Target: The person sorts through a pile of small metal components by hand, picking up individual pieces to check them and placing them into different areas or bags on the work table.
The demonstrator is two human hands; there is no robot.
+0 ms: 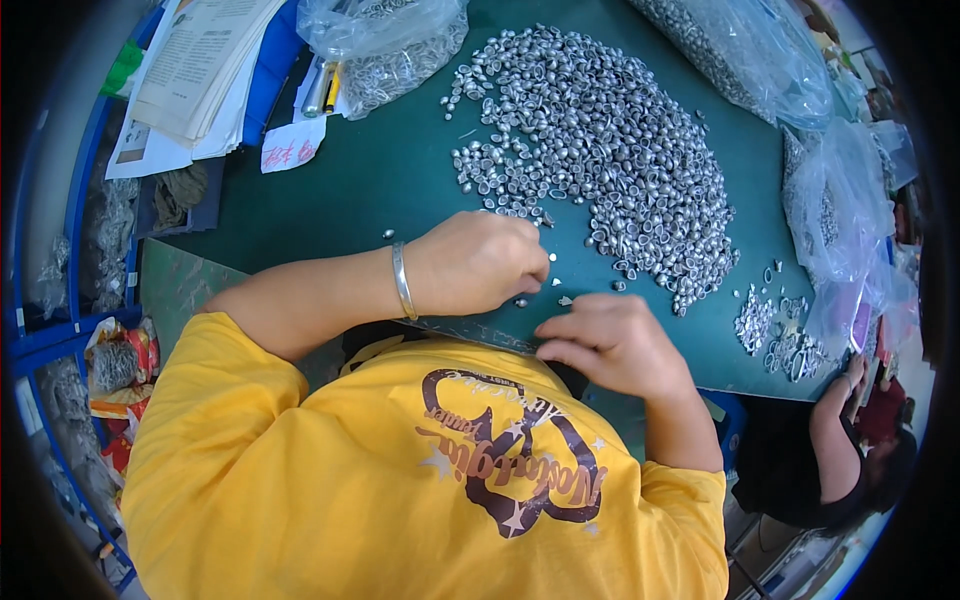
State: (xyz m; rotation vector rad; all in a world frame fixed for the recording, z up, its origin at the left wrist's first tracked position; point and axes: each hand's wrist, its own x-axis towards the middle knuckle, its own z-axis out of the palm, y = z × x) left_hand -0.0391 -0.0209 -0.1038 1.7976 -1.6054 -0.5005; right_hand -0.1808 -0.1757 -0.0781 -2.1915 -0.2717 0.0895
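My left hand [485, 264], with a silver bangle [402, 280] at its wrist, is curled over the green tabletop close to the front edge. Its fingertips point down, and what they pinch, if anything, is hidden. To the right, my right hand [612, 342] rests with bent fingers and the thumb drawn near them; its contents cannot be made out. Between the hands lie a small silvery piece [566, 301] and a rounded metal bead [520, 302]. Beyond them spreads a large pile of small silver cup-shaped metal parts [620, 130].
Clear plastic bags of metal parts stand at the back left [385, 55] and along the right [835, 200]. Small heaps of metal pieces [795, 352] lie at the right edge. Papers [195, 80] and pens [325, 90] are at left. Another person's arm [835, 440] shows at lower right.
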